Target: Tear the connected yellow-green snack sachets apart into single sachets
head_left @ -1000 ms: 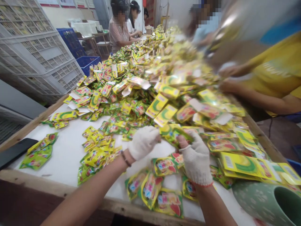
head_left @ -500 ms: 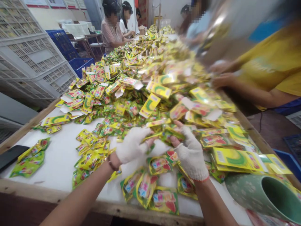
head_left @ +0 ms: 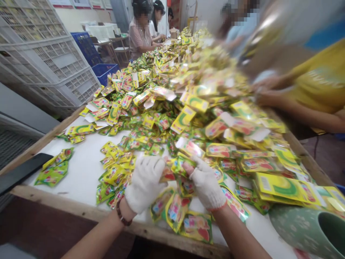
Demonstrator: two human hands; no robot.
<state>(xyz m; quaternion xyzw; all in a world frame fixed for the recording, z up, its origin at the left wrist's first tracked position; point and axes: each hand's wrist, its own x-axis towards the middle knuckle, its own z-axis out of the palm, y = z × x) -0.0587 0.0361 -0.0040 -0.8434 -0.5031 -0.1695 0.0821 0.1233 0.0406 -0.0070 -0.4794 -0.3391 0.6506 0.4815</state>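
The right hand (head_left: 206,181), in white knit, pinches a glossy green-yellow packet (head_left: 180,164) between the two hands; the left hand (head_left: 147,183) curls just beside it, its grip impossible to tell! Flat, shiny sachets (head_left: 198,227) fan out below on the white table (head_left: 82,163).

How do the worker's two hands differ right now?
The left hand is turned with its back to the camera, and whether it grips anything is unclear; the right hand shows its bare thumb pressed on a green-and-yellow packet. The left hand has a dark bracelet at its wrist; the right hand shows none. Both hands wear white gloves.
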